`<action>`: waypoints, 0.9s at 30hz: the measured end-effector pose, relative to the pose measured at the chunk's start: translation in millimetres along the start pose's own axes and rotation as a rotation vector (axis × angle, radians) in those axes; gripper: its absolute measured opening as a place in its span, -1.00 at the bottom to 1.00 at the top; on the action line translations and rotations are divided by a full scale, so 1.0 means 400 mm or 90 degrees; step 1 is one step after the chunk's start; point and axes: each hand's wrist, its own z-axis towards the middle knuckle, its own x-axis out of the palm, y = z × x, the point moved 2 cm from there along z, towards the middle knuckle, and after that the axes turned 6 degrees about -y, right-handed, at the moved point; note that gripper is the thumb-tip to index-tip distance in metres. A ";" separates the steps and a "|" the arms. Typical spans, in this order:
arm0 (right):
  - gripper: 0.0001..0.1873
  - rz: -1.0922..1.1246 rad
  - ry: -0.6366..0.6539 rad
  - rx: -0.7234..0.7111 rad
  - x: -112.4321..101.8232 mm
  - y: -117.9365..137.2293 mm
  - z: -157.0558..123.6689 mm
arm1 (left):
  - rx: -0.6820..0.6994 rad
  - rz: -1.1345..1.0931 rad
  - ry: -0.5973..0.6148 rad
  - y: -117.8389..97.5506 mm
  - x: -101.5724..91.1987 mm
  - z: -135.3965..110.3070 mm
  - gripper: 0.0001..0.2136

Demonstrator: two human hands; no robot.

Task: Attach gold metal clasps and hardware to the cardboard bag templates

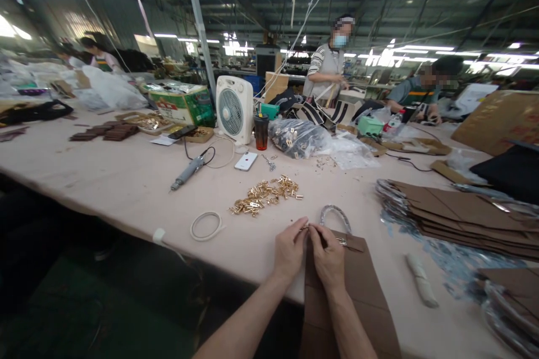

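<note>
Just over the top edge of a brown bag panel [366, 286], my two hands meet at the fingertips. My left hand [290, 249] pinches a small gold-coloured metal fitting [305, 228], mostly hidden by the fingers. The fingers of my right hand [327, 255] are closed at the same spot, so both hands seem to grip this piece. A plastic-wrapped handle loop [334, 214] rises from the panel, and a gold clasp [341, 240] sits beside my right hand. Beyond my hands lies a loose pile of gold metal fittings [265, 195].
An electric screwdriver [188, 173], a phone [246, 161], a tape roll [206, 226] and a white fan [234, 109] are on the table. Stacked brown panels [458, 213] lie at right, near a rolled cloth [421, 280]. Co-workers, one a masked person [328, 67], work across the table.
</note>
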 end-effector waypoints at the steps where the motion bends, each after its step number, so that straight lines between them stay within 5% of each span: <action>1: -0.77 -0.008 0.003 0.004 0.000 -0.005 0.002 | -0.001 0.001 0.000 0.002 0.001 -0.001 -0.71; 6: -0.69 -0.007 0.058 0.047 -0.004 -0.015 0.009 | -0.096 -0.130 -0.019 0.023 0.001 -0.004 -0.60; 18: -0.72 0.033 0.217 -0.047 0.007 0.025 -0.013 | -0.334 -0.482 -0.008 -0.006 -0.066 -0.043 -0.62; 27: -0.74 0.088 0.220 0.034 0.005 0.023 -0.012 | -0.290 -0.483 0.011 0.004 -0.066 -0.049 -0.53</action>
